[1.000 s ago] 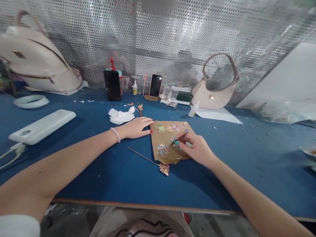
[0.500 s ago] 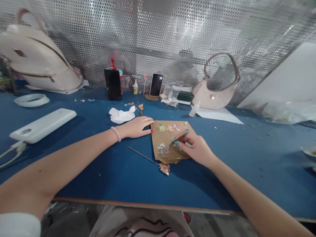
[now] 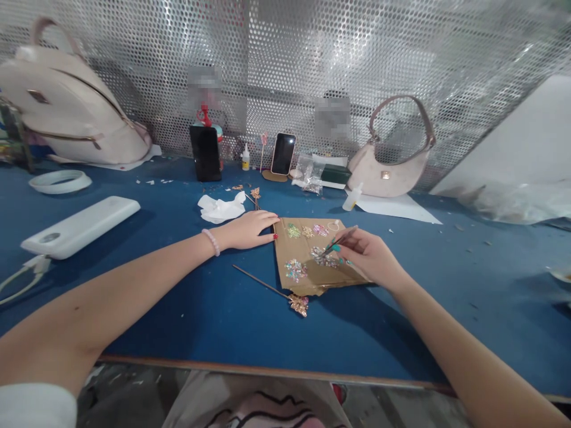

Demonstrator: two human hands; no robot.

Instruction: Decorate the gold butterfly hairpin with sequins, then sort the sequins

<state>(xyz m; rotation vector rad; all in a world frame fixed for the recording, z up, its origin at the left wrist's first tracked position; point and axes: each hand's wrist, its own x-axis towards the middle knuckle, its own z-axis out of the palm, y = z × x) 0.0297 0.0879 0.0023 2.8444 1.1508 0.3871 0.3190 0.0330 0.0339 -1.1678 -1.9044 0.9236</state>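
My right hand (image 3: 368, 254) pinches dark tweezers (image 3: 341, 239), their tips down at a pile of pale, shiny rhinestones (image 3: 322, 257) on a piece of cardboard (image 3: 319, 282). Whether the tips grip a stone is too small to tell. My left hand (image 3: 252, 230) lies flat with its fingertips on the cardboard's left edge. A multicoloured rhinestone pile (image 3: 295, 270) sits front left on the cardboard. Smaller green (image 3: 292, 230), gold (image 3: 307, 232) and pink piles (image 3: 320, 230) line its back, beside a small ring (image 3: 333, 226). A gold hairpin (image 3: 298, 304) lies in front.
Crumpled tissue (image 3: 220, 207) and another gold hair ornament (image 3: 256, 194) lie behind my left hand. A power bank (image 3: 82, 227) is at left. Phones (image 3: 206, 153), a glue bottle (image 3: 245, 159), a second bottle (image 3: 352, 198) and a handbag (image 3: 390, 169) stand toward the back.
My right hand has moved right with the tweezers, from the multicoloured pile to the pale pile. My left hand has stayed on the cardboard's edge.
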